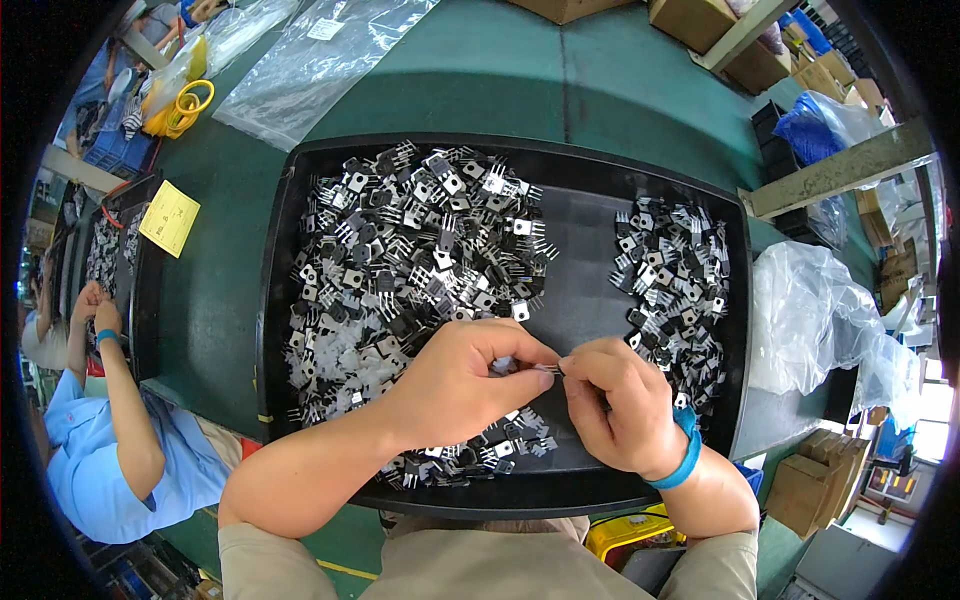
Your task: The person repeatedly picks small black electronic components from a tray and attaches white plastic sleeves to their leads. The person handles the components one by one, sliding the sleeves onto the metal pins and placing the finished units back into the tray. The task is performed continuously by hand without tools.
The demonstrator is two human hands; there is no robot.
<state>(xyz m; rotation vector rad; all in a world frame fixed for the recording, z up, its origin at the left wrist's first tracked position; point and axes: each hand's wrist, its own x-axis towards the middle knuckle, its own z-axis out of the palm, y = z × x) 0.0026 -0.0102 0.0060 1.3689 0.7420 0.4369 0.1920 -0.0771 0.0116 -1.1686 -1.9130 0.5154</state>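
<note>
Above the black tray (590, 240) my two hands meet, fingertips almost touching. My left hand (475, 380) is closed in a pinch on a small transistor (551, 369); its thin metal leads show between the fingertips and its body is mostly hidden. My right hand (622, 400), a blue band at its wrist, pinches at the end of those leads; whatever lies inside its fingers is too small to make out. A big heap of black-and-silver transistors (430, 220) fills the tray's left side, with small translucent white pieces (325, 355) among them. A smaller transistor pile (670, 280) lies along the right side.
A clear plastic bag (320, 70) lies beyond the tray on the green table (500, 80). Another bag (810, 310) bulges at the right, near a metal post (840, 170). At the left are a yellow card (170, 218) and a co-worker in blue (120, 460) at another tray.
</note>
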